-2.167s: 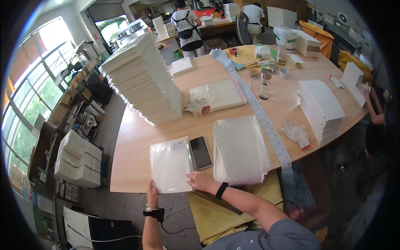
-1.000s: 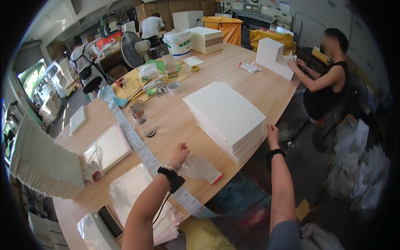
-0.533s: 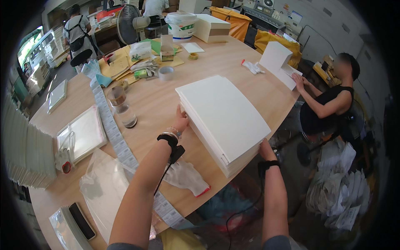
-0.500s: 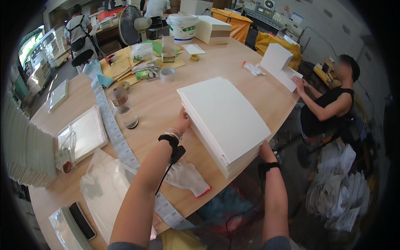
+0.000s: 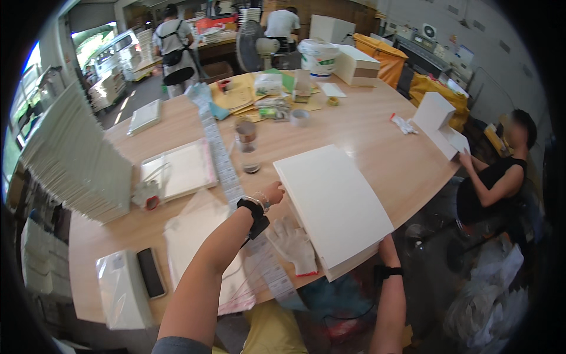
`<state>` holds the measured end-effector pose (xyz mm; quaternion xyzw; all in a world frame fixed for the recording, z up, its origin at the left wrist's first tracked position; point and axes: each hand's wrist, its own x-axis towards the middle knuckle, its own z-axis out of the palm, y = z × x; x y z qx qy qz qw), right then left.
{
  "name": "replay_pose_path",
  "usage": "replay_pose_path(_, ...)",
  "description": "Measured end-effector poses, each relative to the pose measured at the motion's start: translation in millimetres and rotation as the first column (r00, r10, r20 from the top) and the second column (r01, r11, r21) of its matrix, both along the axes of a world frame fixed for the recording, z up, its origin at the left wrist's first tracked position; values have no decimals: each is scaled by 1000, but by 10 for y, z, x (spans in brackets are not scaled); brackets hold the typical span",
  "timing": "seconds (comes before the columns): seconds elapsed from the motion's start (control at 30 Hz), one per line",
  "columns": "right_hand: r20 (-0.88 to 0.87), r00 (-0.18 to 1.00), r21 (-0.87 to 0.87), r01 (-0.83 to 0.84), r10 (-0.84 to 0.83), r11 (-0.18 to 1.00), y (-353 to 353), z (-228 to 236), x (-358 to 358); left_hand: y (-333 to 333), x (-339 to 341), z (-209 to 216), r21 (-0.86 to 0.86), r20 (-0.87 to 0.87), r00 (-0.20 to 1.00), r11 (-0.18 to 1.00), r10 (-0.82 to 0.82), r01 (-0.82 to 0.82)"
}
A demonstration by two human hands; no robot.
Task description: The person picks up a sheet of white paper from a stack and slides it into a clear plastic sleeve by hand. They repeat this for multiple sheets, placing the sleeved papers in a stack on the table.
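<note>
One stack of white sheets at the near edge of the bench, left hand by its left side with fingers partly curled, right hand at its near right corner, fingers hidden; can't tell how far either grip is closed or whether it has hold. Two white gloves, one phone, one bucket, contents not visible, and one clear bottle, probably some liquid inside. Plastic bags lower right too dim to count.
</note>
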<state>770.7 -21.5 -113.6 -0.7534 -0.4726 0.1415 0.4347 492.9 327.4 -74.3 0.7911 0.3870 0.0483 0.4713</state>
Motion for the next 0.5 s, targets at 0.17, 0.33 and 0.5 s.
replay_pose_path(0.17, -591, 714, 434, 674, -375, 598, -32, 756, -865, -655, -1499, 565, 116, 275, 946, 971, 170, -208)
replay_pose_path(0.33, 17, 997, 597, 45, -69, 801, -426, 878, -2359, -2103, -2984, 839, 494, 74, 995, 864, 71, -99)
replay_pose_path(0.5, 389, 741, 154, -637, 546, 755, 302, 911, -3536, -3055, -3721, 373, 551, 44, 886, 728, 462, -407)
